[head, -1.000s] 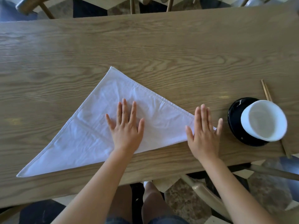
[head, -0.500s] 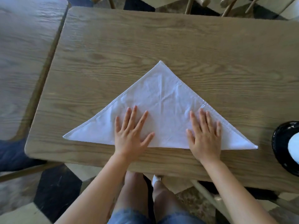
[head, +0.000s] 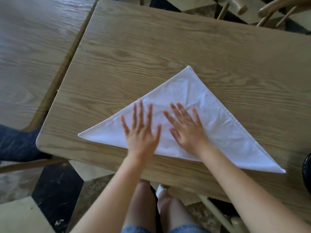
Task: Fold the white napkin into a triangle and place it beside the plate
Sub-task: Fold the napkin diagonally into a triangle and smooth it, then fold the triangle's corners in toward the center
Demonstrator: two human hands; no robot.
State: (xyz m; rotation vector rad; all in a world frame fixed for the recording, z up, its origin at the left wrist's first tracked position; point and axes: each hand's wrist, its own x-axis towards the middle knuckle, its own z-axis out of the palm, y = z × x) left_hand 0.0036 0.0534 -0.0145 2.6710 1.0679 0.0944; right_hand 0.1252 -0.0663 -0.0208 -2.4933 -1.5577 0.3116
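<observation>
Pressing palm-down on the white napkin [head: 207, 118], both hands lie flat with the fingers spread and nothing gripped. The left hand [head: 142, 130] sits over the napkin's left half, its fingers pointing toward the far edge of the table [head: 168, 52] and its wrist crossing the cloth's long near fold. The right hand [head: 186, 128] rests just beside it, fingers angled slightly leftward; the two hands are near each other but apart. Both are smeared by motion blur, so whether every fingertip actually touches the cloth is hard to say.

The napkin is already a triangle, lying toward the table's near edge, its apex pointing to the far edge, one sharp corner toward the near-left corner and the other reaching toward the right. At the frame's right border a dark rounded shape, probably the rim of the plate [head: 307, 172], is almost wholly cut off; it lies near the napkin's right tip.

A second wooden table [head: 33, 47] stands close along the left side. Wooden chair parts [head: 276, 9] show beyond the far edge, and the person's bare knees [head: 151, 204] show below the near edge.
</observation>
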